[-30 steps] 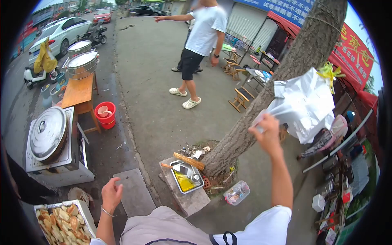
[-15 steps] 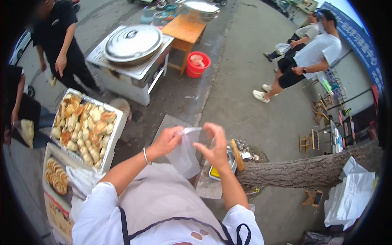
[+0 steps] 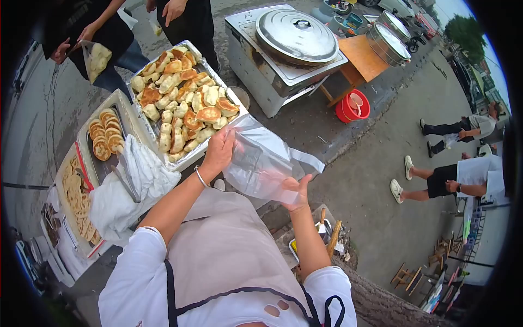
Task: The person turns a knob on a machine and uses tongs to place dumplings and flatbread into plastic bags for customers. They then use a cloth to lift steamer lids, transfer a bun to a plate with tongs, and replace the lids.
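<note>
- Just beside the tray (image 3: pixel 192 157) of fried dumplings (image 3: pixel 182 95), both hands are holding a thin clear plastic bag (image 3: pixel 264 158) up in the air.
- The left hand (image 3: pixel 218 152) is pinching the bag's upper edge, fingers closed on the film, close to the tray's near rim.
- The right hand (image 3: pixel 297 191) is gripping the bag's lower side, fingers curled into the plastic.
- A white cloth (image 3: pixel 128 188) is lying left of the arms, next to a second tray of round flat cakes (image 3: pixel 103 139).

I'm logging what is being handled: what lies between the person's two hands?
A clear plastic bag spans the gap. The left hand grips one edge and the right hand grips the other, as seen in the head view.
</note>
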A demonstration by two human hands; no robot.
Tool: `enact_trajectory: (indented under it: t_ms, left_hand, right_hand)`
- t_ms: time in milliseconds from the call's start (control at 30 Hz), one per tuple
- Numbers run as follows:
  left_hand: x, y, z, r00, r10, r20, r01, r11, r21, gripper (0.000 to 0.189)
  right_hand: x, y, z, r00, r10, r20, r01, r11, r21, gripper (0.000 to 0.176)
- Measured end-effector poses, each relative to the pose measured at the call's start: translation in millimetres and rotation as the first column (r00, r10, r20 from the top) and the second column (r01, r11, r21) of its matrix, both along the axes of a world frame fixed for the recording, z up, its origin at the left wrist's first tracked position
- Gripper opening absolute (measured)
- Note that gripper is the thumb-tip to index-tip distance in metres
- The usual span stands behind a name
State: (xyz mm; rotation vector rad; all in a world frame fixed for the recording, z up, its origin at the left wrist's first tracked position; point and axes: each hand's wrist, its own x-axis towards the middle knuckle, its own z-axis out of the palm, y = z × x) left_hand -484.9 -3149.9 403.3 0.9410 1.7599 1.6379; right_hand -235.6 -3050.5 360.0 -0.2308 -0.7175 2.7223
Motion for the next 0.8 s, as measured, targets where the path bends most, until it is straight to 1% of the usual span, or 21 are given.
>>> enact_trajectory:
  t_ms: [33, 67, 167, 200, 267, 300, 333, 400, 467, 500, 567, 600, 633, 700, 733, 767, 800]
  left_hand:
    - [-8, -7, -2, 0.997, 0.031, -0.073, -0.030, 0.999, 0.021, 0.030]
    - [-17, -15, 7, 0.991, 0.054, -0.122, -0.062, 0.996, -0.068, 0.029]
    - [-41, -30, 0, 0.955, 0.121, -0.271, -0.120, 0.993, 0.022, 0.028]
    - [-49, -35, -5, 0.961, 0.110, -0.255, -0.104, 0.994, 0.037, 0.028]
    - [-63, -48, -8, 0.941, 0.132, -0.311, -0.132, 0.991, 0.022, 0.029]
    - [-71, -56, -3, 0.926, 0.161, -0.342, -0.165, 0.986, 0.018, 0.030]
    - [-79, -67, 4, 0.960, 0.111, -0.256, -0.143, 0.983, -0.113, 0.037]
    - [-86, -73, -2, 0.827, 0.291, -0.481, -0.331, 0.944, 0.002, 0.038]
    - [-100, -86, -3, 0.679, 0.371, -0.634, -0.424, 0.903, 0.074, 0.037]
    - [-108, -95, 4, 0.629, 0.367, -0.685, -0.433, 0.898, 0.083, 0.035]
    - [-116, -110, 16, 0.790, 0.270, -0.550, -0.338, 0.941, -0.023, 0.032]
    - [-114, -118, 23, 0.934, 0.166, -0.316, -0.208, 0.973, -0.102, 0.032]
    - [-114, -124, 27, 0.997, 0.053, -0.058, -0.060, 0.989, -0.134, 0.031]
    - [-115, -128, 33, 0.988, 0.072, 0.139, -0.063, 0.996, -0.069, 0.028]
    - [-114, -130, 34, 0.968, 0.073, 0.240, -0.066, 0.997, -0.036, 0.026]
    - [-114, -132, 28, 0.944, 0.092, 0.316, -0.096, 0.995, -0.003, 0.024]
    - [-115, -135, 18, 0.915, 0.107, 0.388, -0.128, 0.991, 0.028, 0.022]
  right_hand:
    - [-16, -10, 13, 0.998, 0.014, -0.053, -0.014, 1.000, -0.006, 0.118]
    - [-29, -18, 22, 0.994, 0.022, -0.105, -0.024, 1.000, -0.014, 0.121]
    - [-65, -9, 26, 0.998, 0.068, -0.009, -0.067, 0.995, 0.071, 0.119]
    - [-79, -7, 26, 0.996, 0.065, 0.064, -0.064, 0.998, -0.030, 0.087]
    - [-92, -2, 13, 0.947, -0.028, 0.320, -0.039, 0.979, 0.200, 0.057]
    - [-107, -2, 15, 0.903, -0.081, 0.423, -0.064, 0.946, 0.318, 0.043]
    - [-120, -7, 22, 0.869, -0.187, 0.459, 0.039, 0.949, 0.312, 0.015]
    - [-135, -4, 21, 0.812, -0.267, 0.519, -0.034, 0.866, 0.499, 0.017]
    - [-154, 0, 29, 0.802, -0.294, 0.519, -0.055, 0.830, 0.555, 0.018]
    - [-167, -2, 38, 0.793, -0.318, 0.520, -0.057, 0.811, 0.582, 0.019]
    - [-205, -22, 58, 0.811, -0.338, 0.478, -0.083, 0.742, 0.665, 0.021]
    - [-220, -35, 65, 0.817, -0.349, 0.458, -0.092, 0.706, 0.702, 0.022]
    - [-231, -45, 68, 0.845, -0.293, 0.448, -0.144, 0.682, 0.717, 0.019]
    - [-252, -60, 70, 0.894, -0.175, 0.413, -0.228, 0.616, 0.754, 0.014]
    - [-262, -68, 66, 0.885, -0.201, 0.419, -0.202, 0.646, 0.736, 0.012]
    - [-272, -72, 72, 0.898, -0.211, 0.386, -0.284, 0.391, 0.876, 0.012]
    - [-284, -74, 85, 0.915, -0.208, 0.347, -0.333, 0.100, 0.938, 0.012]
